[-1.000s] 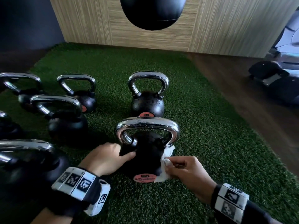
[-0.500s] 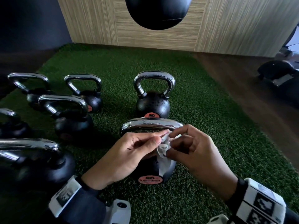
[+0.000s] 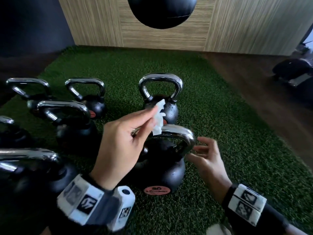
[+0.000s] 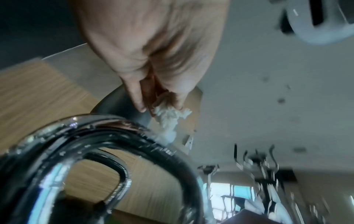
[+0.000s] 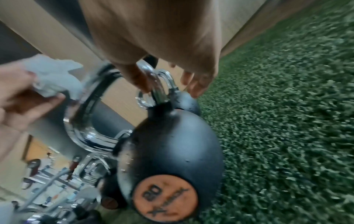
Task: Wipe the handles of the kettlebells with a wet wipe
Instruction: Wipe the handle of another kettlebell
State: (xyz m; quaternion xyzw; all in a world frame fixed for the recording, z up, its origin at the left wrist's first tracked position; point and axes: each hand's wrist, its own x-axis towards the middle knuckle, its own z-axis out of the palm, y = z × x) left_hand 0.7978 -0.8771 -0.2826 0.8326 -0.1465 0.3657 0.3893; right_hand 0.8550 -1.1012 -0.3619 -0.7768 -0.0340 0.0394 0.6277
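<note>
A black kettlebell with an orange label and a chrome handle stands on the green turf in front of me. My left hand pinches a crumpled white wet wipe between thumb and fingers, just above the handle's left end. The left wrist view shows the wipe hanging down onto the chrome handle. My right hand hovers beside the handle's right end with loose, spread fingers and holds nothing. In the right wrist view the kettlebell fills the middle.
A second kettlebell stands right behind the near one. Several more kettlebells stand in rows on the left. A black punching bag hangs above the turf. A wooden wall closes the back; dark floor and gym gear lie right.
The wipe passed from both hands into my left hand alone, which rose above the handle. My right hand let go and dropped to the handle's right side.
</note>
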